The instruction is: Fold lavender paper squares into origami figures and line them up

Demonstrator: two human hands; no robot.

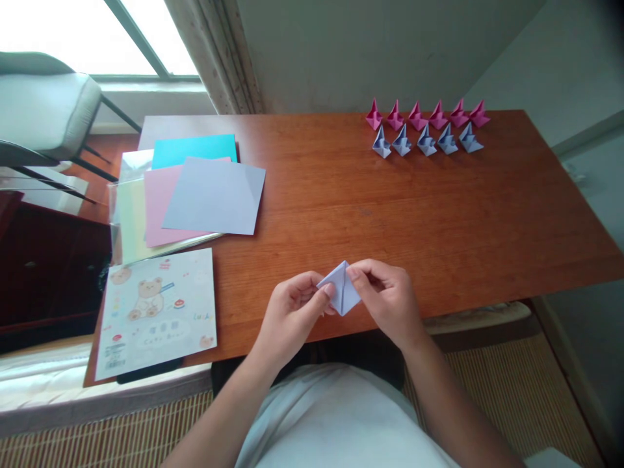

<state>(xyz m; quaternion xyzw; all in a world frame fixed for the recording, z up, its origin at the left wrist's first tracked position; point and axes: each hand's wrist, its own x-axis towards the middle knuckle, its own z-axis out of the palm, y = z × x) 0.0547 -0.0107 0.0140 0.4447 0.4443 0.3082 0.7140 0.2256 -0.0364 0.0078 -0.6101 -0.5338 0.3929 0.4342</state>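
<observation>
Between my two hands is a small folded piece of lavender paper (342,296), diamond-shaped with a crease or slit down its middle. My left hand (298,305) pinches its left side, thumb lying on top of the paper. The thumb and fingers of my right hand (385,292) grip the upper right edge. Both hands are just above the near edge of the wooden table (312,195). Toward the far right stand folded paper figures in two rows, several pink ones (418,117) behind several lavender ones (426,141).
On the left lie loose sheets: lavender (219,195), pink (156,208), turquoise (195,146) and pale yellow (131,214). A white pad with a bear print (156,312) lies nearer me. Beyond the table's left edge is a chair (49,104); a curtain (214,52) hangs behind.
</observation>
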